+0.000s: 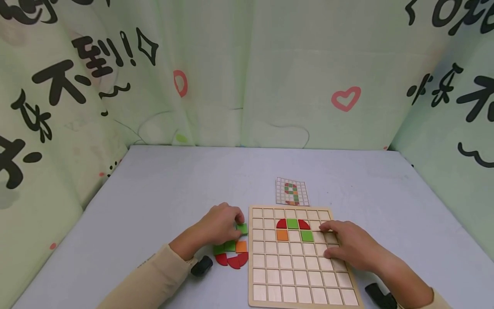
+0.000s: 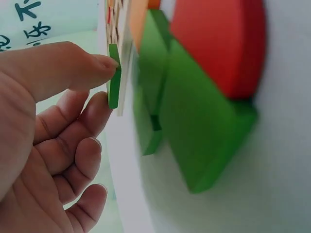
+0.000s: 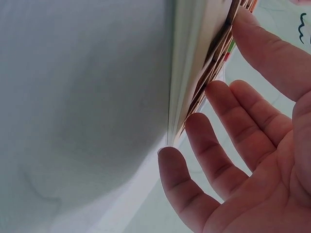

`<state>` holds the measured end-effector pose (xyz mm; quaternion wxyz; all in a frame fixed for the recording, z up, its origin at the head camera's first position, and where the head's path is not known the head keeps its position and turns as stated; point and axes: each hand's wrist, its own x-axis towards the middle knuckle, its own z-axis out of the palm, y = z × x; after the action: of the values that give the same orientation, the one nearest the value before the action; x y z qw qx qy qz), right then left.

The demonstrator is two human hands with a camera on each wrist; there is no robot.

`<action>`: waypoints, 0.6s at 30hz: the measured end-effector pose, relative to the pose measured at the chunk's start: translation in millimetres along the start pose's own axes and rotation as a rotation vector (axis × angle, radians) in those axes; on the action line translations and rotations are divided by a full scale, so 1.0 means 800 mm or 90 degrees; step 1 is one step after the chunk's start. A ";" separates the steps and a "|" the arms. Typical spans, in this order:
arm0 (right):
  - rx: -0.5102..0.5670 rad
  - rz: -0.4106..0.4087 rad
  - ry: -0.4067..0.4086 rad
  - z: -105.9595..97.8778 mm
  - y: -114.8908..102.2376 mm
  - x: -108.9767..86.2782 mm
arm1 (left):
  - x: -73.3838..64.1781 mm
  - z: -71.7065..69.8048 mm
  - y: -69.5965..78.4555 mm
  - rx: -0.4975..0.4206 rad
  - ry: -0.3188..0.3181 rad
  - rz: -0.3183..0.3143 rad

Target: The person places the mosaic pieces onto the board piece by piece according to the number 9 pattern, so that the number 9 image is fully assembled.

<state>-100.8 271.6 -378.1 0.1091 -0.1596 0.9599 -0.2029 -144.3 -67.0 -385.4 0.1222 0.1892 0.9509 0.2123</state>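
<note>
My left hand (image 1: 219, 224) pinches a green square tile (image 2: 114, 77) between thumb and fingertip, just off the left edge of a wooden grid board (image 1: 275, 293). On the board's upper rows lie two red quarter-round tiles (image 1: 281, 223), two green squares (image 1: 307, 236) and one orange square (image 1: 282, 235). Fingers of my right hand (image 1: 349, 241) rest on the board's right side, thumb apart from them, holding no tile. Below my left hand, a small pile has green tiles (image 1: 230, 246), an orange tile (image 1: 241, 246) and several red rounded tiles (image 1: 233, 262).
Behind the board lies a small printed grid card (image 1: 280, 193) with a coloured pattern. All of it is on a white table (image 1: 173, 184). A pale green curtain (image 1: 278, 77) with black lettering surrounds the table on the back and sides.
</note>
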 end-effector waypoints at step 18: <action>-0.003 0.008 0.002 0.000 -0.001 0.001 | 0.002 -0.004 0.033 0.018 0.008 0.088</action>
<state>-101.1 270.8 -378.0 0.1085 -0.1539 0.9615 -0.2000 -138.6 -45.8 -370.8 0.0989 0.2546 0.9392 0.2080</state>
